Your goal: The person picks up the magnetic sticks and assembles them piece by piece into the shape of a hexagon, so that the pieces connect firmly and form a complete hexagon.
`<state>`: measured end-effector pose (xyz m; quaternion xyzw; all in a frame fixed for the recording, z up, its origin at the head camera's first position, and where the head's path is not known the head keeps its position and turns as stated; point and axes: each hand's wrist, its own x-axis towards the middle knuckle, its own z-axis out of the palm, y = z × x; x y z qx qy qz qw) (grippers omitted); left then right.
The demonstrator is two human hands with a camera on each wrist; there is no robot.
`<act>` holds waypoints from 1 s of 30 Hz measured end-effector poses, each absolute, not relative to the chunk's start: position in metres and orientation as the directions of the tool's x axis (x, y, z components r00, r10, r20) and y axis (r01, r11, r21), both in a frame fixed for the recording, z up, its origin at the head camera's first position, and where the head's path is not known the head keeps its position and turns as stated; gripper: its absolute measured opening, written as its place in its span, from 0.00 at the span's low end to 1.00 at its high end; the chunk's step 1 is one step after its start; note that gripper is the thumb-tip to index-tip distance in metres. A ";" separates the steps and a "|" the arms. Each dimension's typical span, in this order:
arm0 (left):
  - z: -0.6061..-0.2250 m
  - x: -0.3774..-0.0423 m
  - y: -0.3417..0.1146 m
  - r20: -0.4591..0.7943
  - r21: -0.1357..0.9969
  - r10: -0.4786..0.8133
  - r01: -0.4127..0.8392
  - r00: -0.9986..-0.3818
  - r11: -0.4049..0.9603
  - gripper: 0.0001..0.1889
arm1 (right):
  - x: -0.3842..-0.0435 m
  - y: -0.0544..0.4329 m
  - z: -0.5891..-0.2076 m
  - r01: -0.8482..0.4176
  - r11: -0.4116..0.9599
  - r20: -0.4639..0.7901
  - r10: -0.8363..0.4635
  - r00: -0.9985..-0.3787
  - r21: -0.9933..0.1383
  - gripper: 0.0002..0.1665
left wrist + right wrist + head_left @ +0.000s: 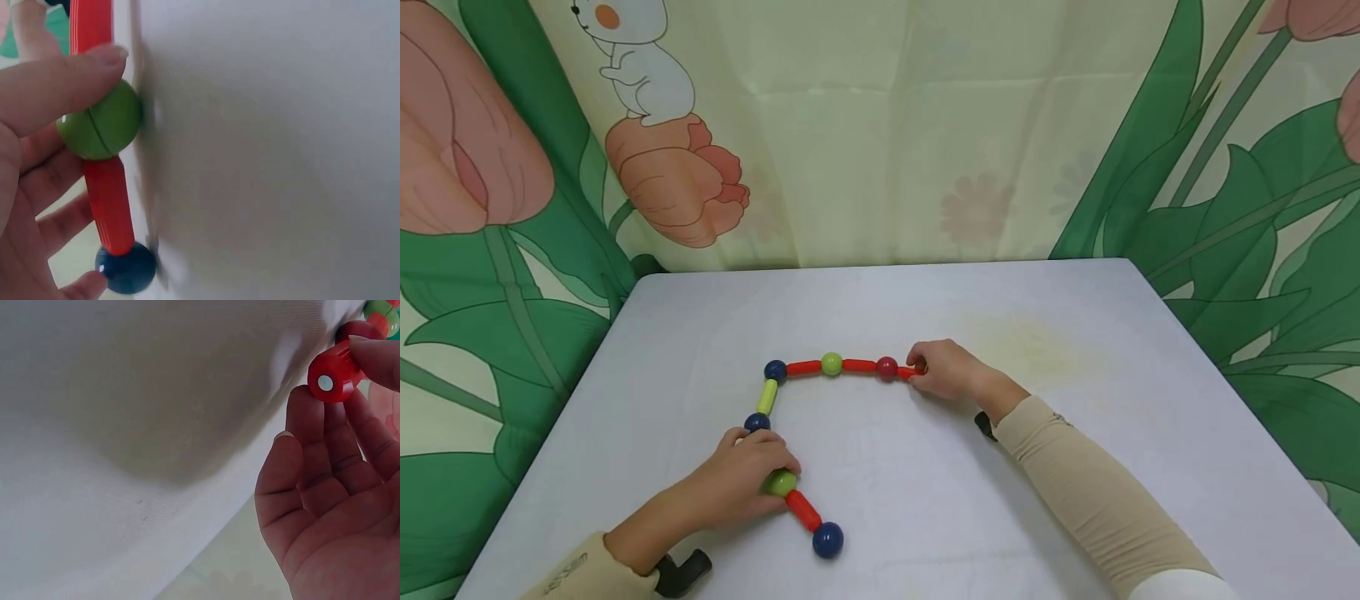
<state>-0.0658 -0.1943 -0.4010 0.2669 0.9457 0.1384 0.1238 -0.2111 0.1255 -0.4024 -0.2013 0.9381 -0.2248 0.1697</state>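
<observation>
A bent chain of coloured balls and rods lies on the white table. My left hand [741,479] holds it at a green ball [103,122], thumb across the ball and the end of a red rod [92,25]. Another red rod [110,206] leads from that ball to a blue ball [129,267], beside my fingers. At the chain's far end my right hand [951,372] pinches a red rod [331,376] between thumb and fingers. Its pale round tip faces the right wrist camera. This rod adjoins a dark red ball [887,368].
Between the hands run a red rod [859,366], a light green ball [831,363], a navy ball [775,372] and a yellow-green rod [767,397]. A navy ball [827,540] ends the near side. A floral cloth [887,167] hangs behind the table [1037,533].
</observation>
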 end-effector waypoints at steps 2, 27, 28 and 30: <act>-0.402 -0.067 -0.190 -0.143 0.311 0.518 0.459 -0.843 0.832 0.16 | -0.210 0.126 -0.402 -0.301 0.817 -0.231 -0.456 -0.859 -0.492 0.17; -0.406 -0.083 -0.124 -0.086 0.290 0.525 0.483 -0.847 0.826 0.17 | -0.202 0.127 -0.405 -0.312 0.783 -0.234 -0.494 -0.838 -0.538 0.28; -0.406 -0.083 -0.122 -0.093 0.289 0.528 0.485 -0.844 0.826 0.16 | -0.202 0.125 -0.405 -0.306 0.782 -0.238 -0.492 -0.837 -0.543 0.30; -0.406 -0.083 -0.119 -0.112 0.288 0.525 0.478 -0.844 0.830 0.14 | -0.201 0.123 -0.405 -0.291 0.778 -0.248 -0.489 -0.836 -0.556 0.34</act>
